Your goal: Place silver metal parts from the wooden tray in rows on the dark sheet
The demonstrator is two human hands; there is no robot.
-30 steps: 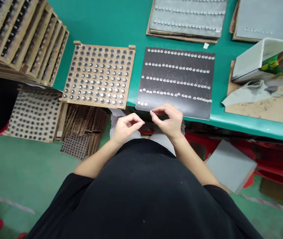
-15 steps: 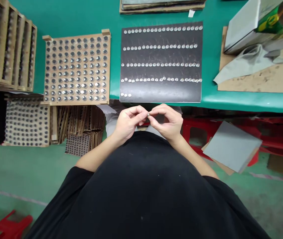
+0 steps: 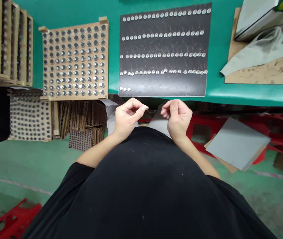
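Observation:
My left hand (image 3: 128, 119) pinches a small round metal part (image 3: 146, 108) between thumb and forefinger, just in front of the table edge. A hair-thin wire (image 3: 152, 112) trails from the part toward my right hand (image 3: 178, 117). That hand is closed, thumb against curled fingers, a short way to the right; whether the wire reaches its fingertips is too fine to see. Beyond both hands lies a black board (image 3: 156, 84) with rows of small silver discs (image 3: 163, 55), thin wires showing beside many of them. The nearest row has only a few discs at its left end.
A wooden peg tray (image 3: 75, 96) with dark and metal-topped cylinders stands left on the green table (image 3: 114, 49). Stacked wooden trays (image 3: 7, 43) rise at far left. At right are a cardboard sheet (image 3: 261, 78), cloth (image 3: 256, 49) and, lower, grey sheets (image 3: 238, 142) on red stools.
My hands have drawn apart; the right moved away to the right, and the left keeps the small metal part. A thin wire now shows between them. The camera view has shifted slightly.

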